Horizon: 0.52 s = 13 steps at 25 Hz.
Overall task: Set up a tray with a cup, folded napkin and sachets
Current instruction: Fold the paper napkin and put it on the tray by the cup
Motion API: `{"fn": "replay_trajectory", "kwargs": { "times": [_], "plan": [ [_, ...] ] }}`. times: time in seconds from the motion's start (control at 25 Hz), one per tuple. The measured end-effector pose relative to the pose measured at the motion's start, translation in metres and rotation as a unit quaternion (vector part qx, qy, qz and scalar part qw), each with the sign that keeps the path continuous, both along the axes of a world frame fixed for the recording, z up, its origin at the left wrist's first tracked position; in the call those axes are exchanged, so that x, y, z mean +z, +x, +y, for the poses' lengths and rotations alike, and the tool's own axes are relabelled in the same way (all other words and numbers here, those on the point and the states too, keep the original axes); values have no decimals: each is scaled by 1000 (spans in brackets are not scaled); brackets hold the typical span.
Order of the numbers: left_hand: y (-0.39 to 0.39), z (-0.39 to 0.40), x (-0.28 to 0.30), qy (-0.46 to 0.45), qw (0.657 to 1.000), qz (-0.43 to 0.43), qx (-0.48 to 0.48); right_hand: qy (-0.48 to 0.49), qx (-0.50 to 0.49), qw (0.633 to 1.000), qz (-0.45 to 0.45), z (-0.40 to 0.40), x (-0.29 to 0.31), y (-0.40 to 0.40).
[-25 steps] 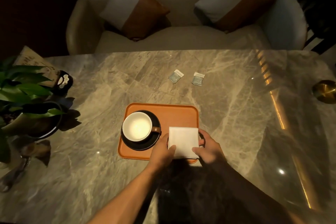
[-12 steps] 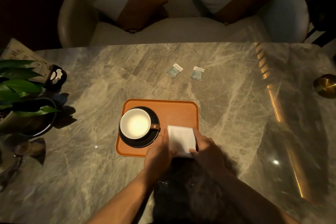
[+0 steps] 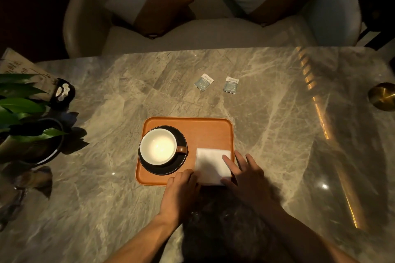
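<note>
An orange tray (image 3: 205, 128) lies on the marble table. On its left half a white cup (image 3: 158, 147) stands on a black saucer (image 3: 171, 167). A folded white napkin (image 3: 210, 165) lies flat in the tray's near right corner. My left hand (image 3: 181, 190) rests at the napkin's near left edge with its fingers curled. My right hand (image 3: 245, 174) is spread, its fingertips pressing on the napkin's right side. Two small blue-grey sachets (image 3: 203, 82) (image 3: 231, 84) lie side by side on the table beyond the tray.
A potted plant (image 3: 23, 121) and a small black holder (image 3: 63, 93) with a card stand at the table's left edge. A brass round object (image 3: 382, 96) sits at the far right. A pale sofa (image 3: 213, 32) with two cushions is behind the table.
The napkin now lies flat on the tray. My right hand has opened out from gripping its edge to pressing on it, and my left hand has slid to its near edge.
</note>
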<state>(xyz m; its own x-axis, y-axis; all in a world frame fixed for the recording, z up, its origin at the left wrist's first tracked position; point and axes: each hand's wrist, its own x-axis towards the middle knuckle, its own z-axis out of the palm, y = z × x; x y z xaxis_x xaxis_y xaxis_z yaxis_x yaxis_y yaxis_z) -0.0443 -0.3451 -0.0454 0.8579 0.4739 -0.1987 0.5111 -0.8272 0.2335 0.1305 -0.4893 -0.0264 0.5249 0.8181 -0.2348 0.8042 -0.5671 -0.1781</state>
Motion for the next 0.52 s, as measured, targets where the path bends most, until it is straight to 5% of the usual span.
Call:
{"fn": "replay_trajectory", "kwargs": {
  "times": [0.4,0.52],
  "plan": [
    [2,8,10,-82,993,-79,2,-60,-3,998,6,-3,-10,4],
    [10,10,17,-197,967,-90,137,-64,-5,998,17,-2,-11,6]
  ]
}}
